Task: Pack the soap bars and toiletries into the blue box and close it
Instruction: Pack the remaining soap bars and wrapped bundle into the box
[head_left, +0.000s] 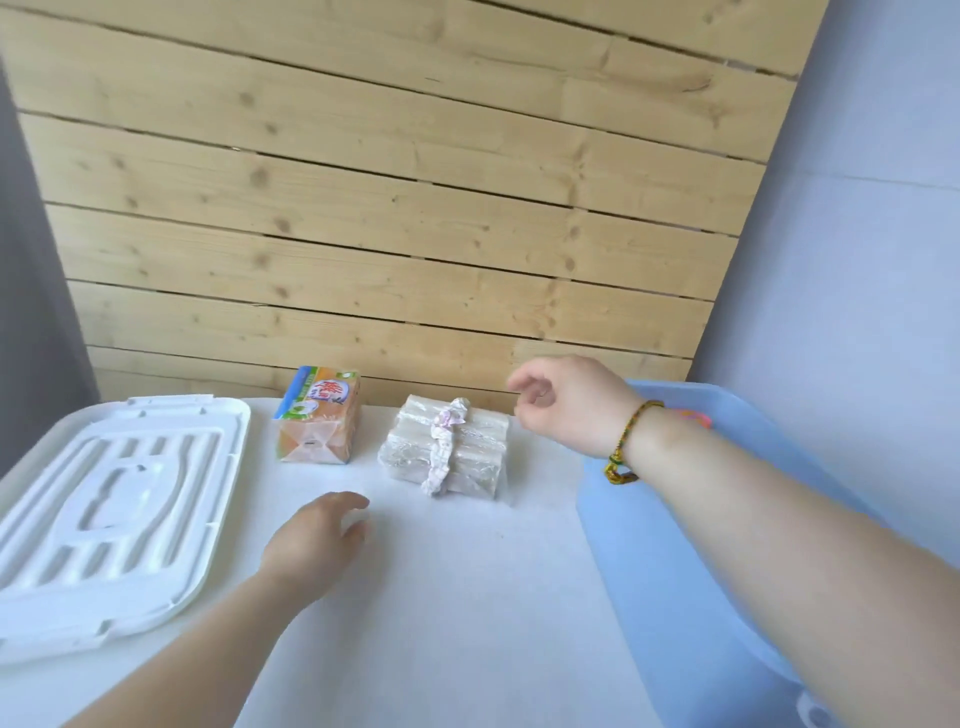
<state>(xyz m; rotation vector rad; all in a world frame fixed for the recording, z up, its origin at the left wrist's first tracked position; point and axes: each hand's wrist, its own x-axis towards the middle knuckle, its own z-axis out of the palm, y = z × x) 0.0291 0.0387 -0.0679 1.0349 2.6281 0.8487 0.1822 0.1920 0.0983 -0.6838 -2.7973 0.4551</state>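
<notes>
An orange wrapped soap pack (318, 415) stands at the back of the white table (441, 597). To its right lies a clear-wrapped bundle of pale soap bars (447, 447) tied with a twisted strip. The blue box (670, 587) sits at the right edge, its top uncovered; something pink and orange (693, 417) shows inside. The white lid (114, 514) lies flat at the left. My left hand (317, 545) hovers low over the table in front of the orange pack, empty, fingers apart. My right hand (566, 402) hangs just right of the bundle, fingers loosely curled, holding nothing.
A wall of light wooden planks (395, 208) rises directly behind the table. A grey-blue wall (857, 234) stands to the right behind the box. My right wrist wears a beaded bracelet (626, 441).
</notes>
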